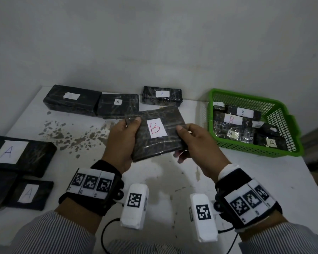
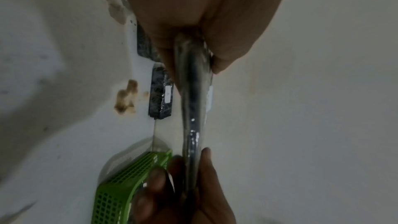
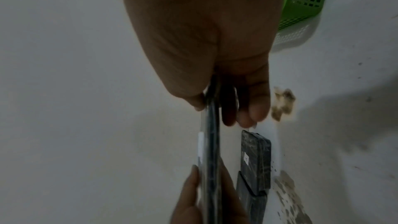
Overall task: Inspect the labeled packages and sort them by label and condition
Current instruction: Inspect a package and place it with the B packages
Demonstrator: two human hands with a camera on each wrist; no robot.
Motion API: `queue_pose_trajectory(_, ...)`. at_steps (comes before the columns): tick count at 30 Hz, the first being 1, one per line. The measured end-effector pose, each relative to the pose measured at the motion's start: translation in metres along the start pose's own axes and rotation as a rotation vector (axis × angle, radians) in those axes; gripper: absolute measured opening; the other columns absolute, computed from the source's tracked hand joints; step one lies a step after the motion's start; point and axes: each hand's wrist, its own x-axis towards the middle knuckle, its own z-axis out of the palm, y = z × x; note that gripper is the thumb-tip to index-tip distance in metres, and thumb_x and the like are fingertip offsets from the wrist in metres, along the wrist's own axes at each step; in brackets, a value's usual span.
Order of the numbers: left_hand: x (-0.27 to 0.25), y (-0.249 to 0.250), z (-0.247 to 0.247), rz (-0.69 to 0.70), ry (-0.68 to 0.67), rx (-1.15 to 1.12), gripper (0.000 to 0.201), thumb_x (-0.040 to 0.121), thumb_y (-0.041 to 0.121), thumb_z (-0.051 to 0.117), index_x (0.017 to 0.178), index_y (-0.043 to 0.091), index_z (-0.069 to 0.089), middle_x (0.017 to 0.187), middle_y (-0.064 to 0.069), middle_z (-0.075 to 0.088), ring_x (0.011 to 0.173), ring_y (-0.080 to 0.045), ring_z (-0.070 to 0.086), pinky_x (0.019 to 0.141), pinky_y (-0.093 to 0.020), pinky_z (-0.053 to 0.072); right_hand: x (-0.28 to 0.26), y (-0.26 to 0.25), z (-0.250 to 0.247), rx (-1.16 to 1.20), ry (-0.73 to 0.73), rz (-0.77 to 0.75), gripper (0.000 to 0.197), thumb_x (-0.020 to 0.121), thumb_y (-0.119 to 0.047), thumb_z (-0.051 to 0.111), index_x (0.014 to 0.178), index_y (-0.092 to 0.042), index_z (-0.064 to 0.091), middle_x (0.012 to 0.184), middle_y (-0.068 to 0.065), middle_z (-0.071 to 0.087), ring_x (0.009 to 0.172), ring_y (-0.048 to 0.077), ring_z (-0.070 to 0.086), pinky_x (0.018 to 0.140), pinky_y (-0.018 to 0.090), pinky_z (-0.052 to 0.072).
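- While both hands hold it above the white table [image 1: 246, 180], a flat black package [image 1: 160, 143] wrapped in clear film faces upward, its white label [image 1: 156, 128] bearing a red "B".
- The left hand [image 1: 121, 142] grips the package's left end, thumb lying on the top face and fingers curled underneath.
- The right hand [image 1: 196, 143] grips the right end the same way, thumb on top near the label, fingers wrapped below the edge.
- From the left wrist view the package [image 2: 193, 108] shows edge-on, pinched by the left hand [image 2: 193, 14] near the camera and by the right hand [image 2: 183, 193] at the far end.
- From the right wrist view the package [image 3: 212, 142] again appears edge-on, held between the right hand [image 3: 204, 40] and the left hand [image 3: 193, 202].
- A green basket [image 1: 264, 153] stands on the table to the right, holding several wrapped black packages, most labelled "B" and one "A" at its near right corner.
- Along the table's far edge lie three black packages: one with an unreadable label [image 1: 72, 99], touching one marked "A" [image 1: 117, 105], and another "A" [image 1: 162, 95] a little apart.
- At the left edge lie more black packages marked "A" [image 1: 20, 153], overlapping one another.
- Grey chipped patches [image 1: 72, 136] mark the tabletop left of the hands.
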Motion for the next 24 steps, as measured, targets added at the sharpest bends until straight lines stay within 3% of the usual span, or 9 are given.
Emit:
queue_pose_trajectory(4, 0.0, 0.001, 0.001, 0.006, -0.145, 0.044, 0.033, 0.096, 0.02, 0.067, 0.126, 0.008, 0.063, 0.115, -0.011, 0.076, 0.103, -0.03, 0.075, 0.087, -0.045, 0.061, 0.001, 0.002, 0.004, 0.041, 0.087, -0.036, 0.021, 0.109, -0.02, 0.05, 0.103, -0.001, 0.057, 0.071, 0.013, 0.068, 0.047, 0.022, 0.058, 0.042, 0.032, 0.049)
queue_pose_trajectory(8, -0.007, -0.005, 0.001, -0.018, -0.203, 0.118, 0.041, 0.094, 0.008, 0.068, 0.131, 0.018, 0.053, 0.12, -0.004, 0.073, 0.094, -0.023, 0.077, 0.067, -0.038, 0.063, 0.002, 0.0, 0.002, 0.033, 0.108, 0.007, 0.026, 0.104, -0.032, 0.06, 0.107, -0.006, 0.056, 0.082, 0.015, 0.071, 0.051, 0.024, 0.062, 0.045, 0.032, 0.051)
queue_pose_trajectory(11, -0.012, -0.004, 0.001, 0.062, -0.272, 0.208, 0.05, 0.095, 0.007, 0.067, 0.138, 0.024, 0.048, 0.123, -0.003, 0.071, 0.096, -0.025, 0.076, 0.065, -0.039, 0.063, 0.001, 0.0, 0.001, -0.054, 0.104, 0.018, 0.043, 0.089, -0.041, 0.078, 0.115, -0.017, 0.052, 0.097, 0.009, 0.073, 0.06, 0.02, 0.066, 0.044, 0.03, 0.048)
queue_pose_trajectory(14, -0.017, -0.007, 0.002, 0.048, -0.318, 0.223, 0.092, 0.089, 0.01, 0.074, 0.156, 0.037, 0.016, 0.125, -0.002, 0.069, 0.098, -0.023, 0.076, 0.068, -0.037, 0.063, 0.002, 0.003, 0.001, 0.037, 0.155, 0.025, 0.05, 0.084, -0.027, 0.085, 0.121, -0.016, 0.053, 0.104, 0.008, 0.073, 0.063, 0.013, 0.068, 0.043, 0.025, 0.046)
queue_pose_trajectory(16, -0.014, -0.012, 0.0, 0.032, -0.36, 0.241, 0.115, 0.084, 0.008, 0.079, 0.159, 0.038, -0.002, 0.129, -0.003, 0.066, 0.101, -0.021, 0.074, 0.071, -0.034, 0.062, 0.003, 0.002, -0.001, 0.091, 0.182, 0.036, 0.053, 0.084, -0.02, 0.085, 0.125, -0.013, 0.051, 0.105, 0.011, 0.073, 0.057, 0.01, 0.067, 0.041, 0.024, 0.046)
queue_pose_trajectory(18, -0.011, -0.014, 0.0, 0.057, -0.388, 0.285, 0.109, 0.083, 0.004, 0.079, 0.16, 0.034, 0.008, 0.131, -0.005, 0.064, 0.102, -0.021, 0.073, 0.067, -0.032, 0.061, 0.003, 0.004, -0.003, 0.11, 0.177, 0.054, 0.064, 0.085, -0.017, 0.084, 0.134, -0.02, 0.042, 0.106, 0.008, 0.073, 0.057, 0.009, 0.067, 0.041, 0.024, 0.046)
queue_pose_trajectory(21, -0.009, -0.011, 0.0, 0.068, -0.345, 0.246, 0.068, 0.087, 0.001, 0.075, 0.143, 0.023, 0.044, 0.118, -0.002, 0.072, 0.09, -0.015, 0.072, 0.06, -0.027, 0.056, 0.001, 0.004, -0.004, 0.067, 0.06, 0.023, 0.082, 0.089, -0.015, 0.079, 0.147, -0.039, 0.027, 0.112, 0.007, 0.072, 0.069, 0.016, 0.068, 0.048, 0.028, 0.048)
queue_pose_trajectory(23, -0.008, -0.008, 0.002, 0.034, -0.292, 0.181, 0.048, 0.088, 0.001, 0.073, 0.125, 0.023, 0.053, 0.113, -0.005, 0.074, 0.084, -0.012, 0.071, 0.061, -0.024, 0.055, 0.002, 0.003, -0.006, -0.013, -0.053, -0.02, 0.059, 0.093, -0.018, 0.074, 0.144, -0.026, 0.045, 0.118, 0.007, 0.072, 0.089, 0.022, 0.069, 0.061, 0.032, 0.053)
queue_pose_trajectory(24, -0.007, -0.007, 0.002, 0.007, -0.255, 0.132, 0.049, 0.088, 0.0, 0.073, 0.125, 0.023, 0.051, 0.115, -0.008, 0.073, 0.084, -0.012, 0.072, 0.063, -0.023, 0.056, 0.001, 0.002, -0.008, -0.032, -0.106, -0.021, 0.049, 0.093, -0.023, 0.073, 0.139, -0.021, 0.056, 0.12, 0.006, 0.072, 0.096, 0.024, 0.069, 0.066, 0.033, 0.054)
